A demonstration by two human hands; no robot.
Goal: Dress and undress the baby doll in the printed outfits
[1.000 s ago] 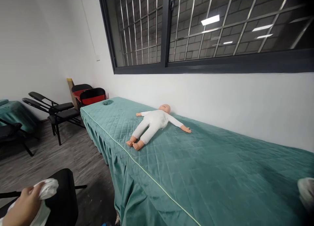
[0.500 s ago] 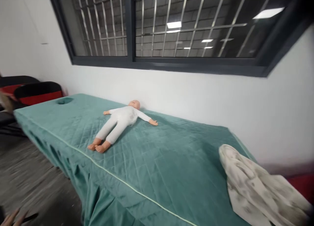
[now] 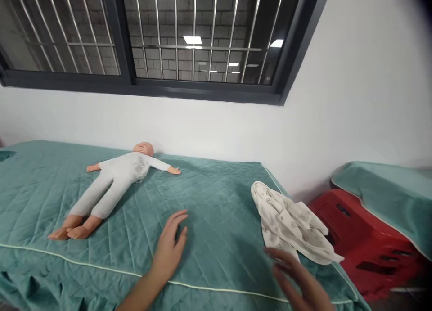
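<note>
A baby doll (image 3: 116,171) in white clothing lies on its back at the left, arms spread, on the green quilted bed cover (image 3: 209,225). Over the middle of the bed is my left hand (image 3: 170,245), empty, with thumb and fingers apart. Farther right, my right hand (image 3: 299,281) is near the crumpled white patterned cloth (image 3: 290,221), fingers apart and slightly blurred. Its fingertips lie just in front of the cloth's lower edge; I cannot tell whether they touch it. The cloth rests at the bed's right end and partly hangs over the edge.
A red plastic stool (image 3: 364,243) stands beyond the bed's right end, next to another green-covered surface (image 3: 394,198). The white wall (image 3: 209,126) runs along the bed's far side, below a dark-framed barred window (image 3: 202,88).
The view has swung right, so the doll sits farther left and the red stool shows. Both my hands have come in over the bed, the right one near the cloth.
</note>
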